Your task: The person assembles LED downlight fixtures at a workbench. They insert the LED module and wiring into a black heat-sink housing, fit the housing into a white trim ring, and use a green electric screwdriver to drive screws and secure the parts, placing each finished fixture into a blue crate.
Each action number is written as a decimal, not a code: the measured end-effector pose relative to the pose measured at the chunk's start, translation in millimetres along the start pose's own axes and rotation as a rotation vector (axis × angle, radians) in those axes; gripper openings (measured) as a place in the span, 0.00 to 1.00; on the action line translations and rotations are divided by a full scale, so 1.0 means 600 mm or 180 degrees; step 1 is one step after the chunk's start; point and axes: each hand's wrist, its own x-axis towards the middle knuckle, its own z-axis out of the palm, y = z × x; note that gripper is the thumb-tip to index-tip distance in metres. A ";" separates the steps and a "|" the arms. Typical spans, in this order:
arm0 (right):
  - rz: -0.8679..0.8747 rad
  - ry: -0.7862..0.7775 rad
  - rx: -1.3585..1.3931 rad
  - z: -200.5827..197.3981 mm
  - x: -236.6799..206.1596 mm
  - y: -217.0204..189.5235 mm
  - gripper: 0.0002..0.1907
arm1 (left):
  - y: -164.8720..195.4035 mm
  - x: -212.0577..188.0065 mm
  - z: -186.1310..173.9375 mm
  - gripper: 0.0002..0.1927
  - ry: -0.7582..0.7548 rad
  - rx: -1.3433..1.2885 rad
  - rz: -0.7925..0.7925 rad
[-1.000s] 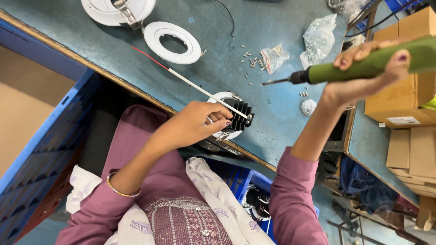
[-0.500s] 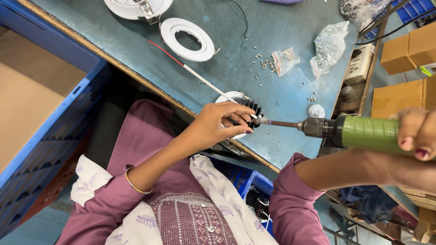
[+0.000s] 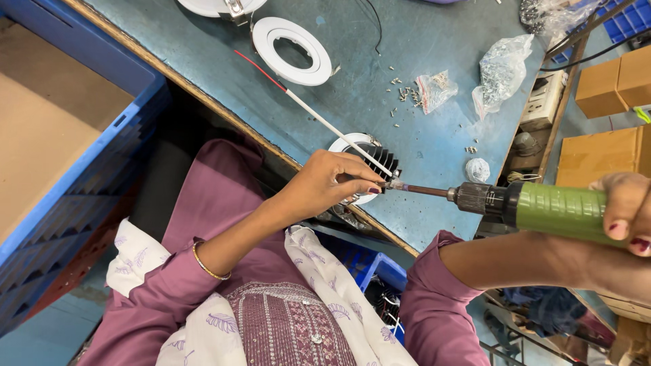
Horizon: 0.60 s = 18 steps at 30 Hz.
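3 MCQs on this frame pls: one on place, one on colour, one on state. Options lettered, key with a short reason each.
1. Where does the white ring lie?
A. on the blue-green table top
B. in the blue crate
C. on the person's lap

2. What colour is the body of the powered screwdriver?
A. red
B. green
C. yellow

3. How does the screwdriver's bit stand?
A. raised high above the table
B. lying loose on the table
C. brought to the finned lamp part at the left hand

Key: 1 A, the ring rests flat on the table beyond the red and white wire. 2 B, the barrel in the right hand is green. 3 C, the bit tip meets the part by the left fingertips.
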 end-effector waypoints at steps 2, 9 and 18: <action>-0.0100 0.0073 -0.0015 0.001 -0.006 0.003 0.16 | -0.003 0.002 -0.001 0.09 -0.0069 0.0020 0.0126; -0.0608 -0.0488 -0.1820 -0.028 -0.028 -0.012 0.15 | 0.006 0.004 -0.018 0.17 0.0070 0.1074 0.1540; 0.0074 -0.0853 -0.1440 0.062 -0.130 0.052 0.44 | -0.025 0.090 -0.016 0.20 0.0209 0.1836 0.0927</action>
